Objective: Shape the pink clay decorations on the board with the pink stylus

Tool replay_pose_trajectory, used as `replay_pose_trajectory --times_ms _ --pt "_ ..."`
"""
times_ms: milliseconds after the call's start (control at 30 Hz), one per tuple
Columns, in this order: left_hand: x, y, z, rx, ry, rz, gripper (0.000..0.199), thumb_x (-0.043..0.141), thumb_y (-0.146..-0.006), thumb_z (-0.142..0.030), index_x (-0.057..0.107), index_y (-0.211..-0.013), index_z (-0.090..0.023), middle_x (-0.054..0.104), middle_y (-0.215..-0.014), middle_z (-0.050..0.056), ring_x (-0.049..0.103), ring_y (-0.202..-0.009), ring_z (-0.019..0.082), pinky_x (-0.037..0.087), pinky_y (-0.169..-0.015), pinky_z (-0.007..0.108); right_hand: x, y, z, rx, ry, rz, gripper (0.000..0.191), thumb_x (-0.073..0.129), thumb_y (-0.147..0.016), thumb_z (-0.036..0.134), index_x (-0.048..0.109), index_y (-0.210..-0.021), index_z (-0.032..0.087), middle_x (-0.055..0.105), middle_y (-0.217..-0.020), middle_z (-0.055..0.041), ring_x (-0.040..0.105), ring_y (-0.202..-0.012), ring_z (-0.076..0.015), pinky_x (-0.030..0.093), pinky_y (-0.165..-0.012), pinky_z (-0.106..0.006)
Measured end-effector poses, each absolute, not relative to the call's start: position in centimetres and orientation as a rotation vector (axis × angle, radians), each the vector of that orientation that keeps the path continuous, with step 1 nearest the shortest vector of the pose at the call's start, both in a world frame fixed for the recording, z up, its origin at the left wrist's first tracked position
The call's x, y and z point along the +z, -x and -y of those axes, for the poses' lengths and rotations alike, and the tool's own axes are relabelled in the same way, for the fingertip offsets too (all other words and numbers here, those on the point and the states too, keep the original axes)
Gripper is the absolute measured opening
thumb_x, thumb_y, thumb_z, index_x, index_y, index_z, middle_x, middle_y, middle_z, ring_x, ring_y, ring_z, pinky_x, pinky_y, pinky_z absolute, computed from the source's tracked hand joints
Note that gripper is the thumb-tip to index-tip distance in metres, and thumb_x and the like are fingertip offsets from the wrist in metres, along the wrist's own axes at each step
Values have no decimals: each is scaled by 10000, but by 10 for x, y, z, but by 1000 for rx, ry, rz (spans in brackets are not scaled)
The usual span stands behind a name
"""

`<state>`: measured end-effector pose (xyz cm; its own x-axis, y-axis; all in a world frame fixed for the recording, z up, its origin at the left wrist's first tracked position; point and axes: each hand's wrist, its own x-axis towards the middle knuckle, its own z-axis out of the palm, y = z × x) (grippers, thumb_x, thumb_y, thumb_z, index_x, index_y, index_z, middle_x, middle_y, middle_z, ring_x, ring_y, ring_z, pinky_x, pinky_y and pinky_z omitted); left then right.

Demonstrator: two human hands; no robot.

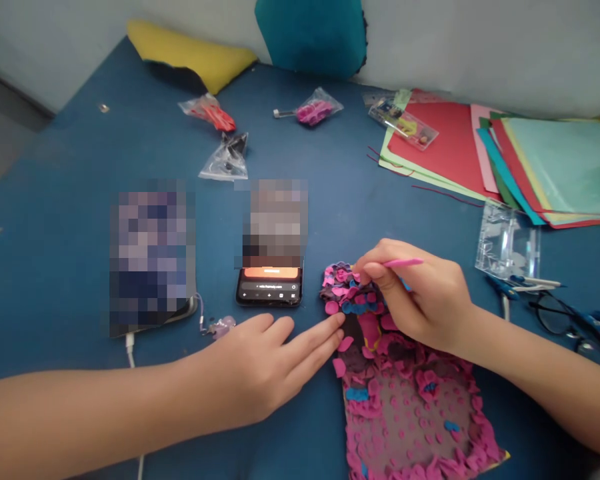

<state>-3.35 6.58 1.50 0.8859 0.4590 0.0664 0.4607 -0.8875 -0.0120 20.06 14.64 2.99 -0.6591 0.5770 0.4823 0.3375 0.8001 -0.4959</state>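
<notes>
A clay-covered craft panel (410,400) lies at the lower right, grey-brown with pink petal-like pieces, small pink dots and some blue bits. My right hand (420,293) pinches a thin pink modelling tool (404,263) over the panel's upper end, where pink and blue clay pieces cluster. The tool's working tip is hidden by my fingers. From the left, my left hand (275,360) reaches across with its fingers stretched out, the fingertips resting at the panel's upper left edge. It holds nothing that I can see.
A phone (270,287) and a blurred tablet-like device (153,260) with a white cable (130,345) lie left. Bags of red (215,115), black (230,153) and pink clay (315,112) lie behind. Coloured sheets (445,147), a clear case (507,240) and glasses (555,317) are right.
</notes>
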Motion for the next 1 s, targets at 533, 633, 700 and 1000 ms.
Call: replay_pose_trajectory --times_ms 533,633,700,1000 --pt "15 34 -66 -111 3023 727 453 582 -922 -185 582 -1372 -133 461 -1528 102 540 -684 158 440 -552 318 18 -194 -139 568 551 2377 184 429 -953 35 496 -891 194 630 -754 -50 490 -644 -155 474 -618 -291" --pt "15 34 -67 -92 3016 714 442 563 -933 -186 584 -1371 -135 473 -1520 94 536 -679 158 446 -548 315 25 -196 -138 558 578 2349 179 449 -944 22 510 -913 187 646 -776 -62 513 -665 -158 483 -634 -299" --pt "15 34 -67 -95 3011 717 441 566 -927 -185 590 -1365 -142 470 -1523 90 536 -681 157 446 -552 313 32 -197 -139 546 639 2308 173 454 -960 41 523 -917 194 646 -785 -61 548 -683 -156 496 -646 -297" --pt "15 35 -67 -123 3029 724 454 568 -926 -176 577 -1378 -132 467 -1524 101 552 -687 160 453 -552 315 26 -198 -143 478 669 2344 173 456 -971 62 522 -894 202 652 -761 -45 585 -677 -147 513 -629 -266"
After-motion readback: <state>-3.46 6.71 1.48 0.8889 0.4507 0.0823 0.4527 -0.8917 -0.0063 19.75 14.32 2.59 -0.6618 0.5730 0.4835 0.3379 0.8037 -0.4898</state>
